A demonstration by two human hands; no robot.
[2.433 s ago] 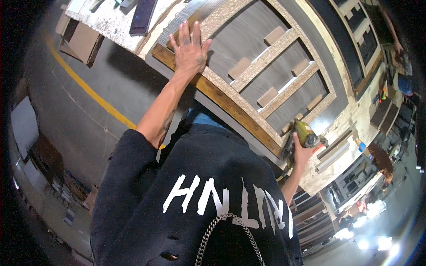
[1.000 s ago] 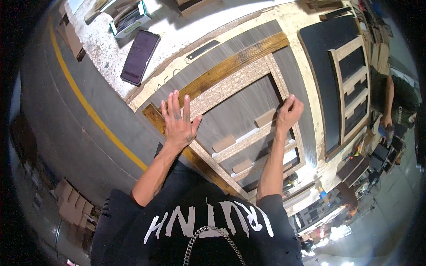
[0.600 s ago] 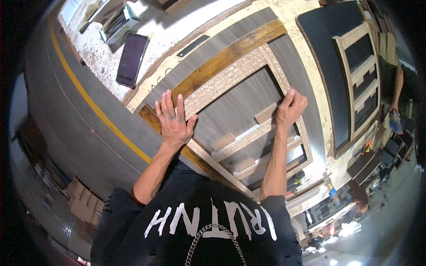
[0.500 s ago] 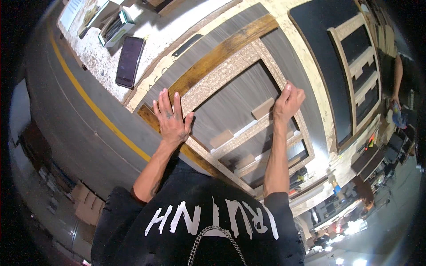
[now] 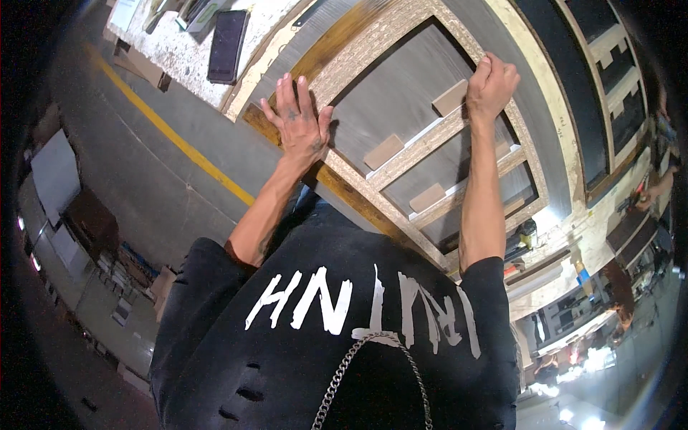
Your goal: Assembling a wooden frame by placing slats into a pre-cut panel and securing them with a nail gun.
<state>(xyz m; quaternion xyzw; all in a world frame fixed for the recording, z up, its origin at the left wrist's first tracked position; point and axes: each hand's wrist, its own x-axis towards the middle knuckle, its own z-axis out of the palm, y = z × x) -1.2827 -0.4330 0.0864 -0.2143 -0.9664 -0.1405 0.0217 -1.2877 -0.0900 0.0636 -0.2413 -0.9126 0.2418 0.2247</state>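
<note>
A particleboard frame [image 5: 380,51] with crossbars lies over a grey wood-grain panel [image 5: 401,82]. Brown stained wooden strips [image 5: 351,193] run along the panel's edges. Small tan blocks [image 5: 383,152] stand against the crossbars, with white strips beside some of them. My left hand [image 5: 301,125] rests with spread fingers at the frame's near left corner, over the brown strip. At the opposite rail, my right hand [image 5: 493,86] is closed on the frame, its fingers curled and thumb on top. The hand hides the part of the rail under it.
A dark phone [image 5: 228,46] lies on the worn white tabletop at upper left. To the right, a black panel [image 5: 559,72] carries another slotted wooden frame [image 5: 622,93]. Tools and offcuts lie along the bench at right. A yellow line [image 5: 172,140] crosses the floor at left.
The view has shifted, so the frame, panel and both hands appear higher and farther right. Both hands keep about the same places on the frame.
</note>
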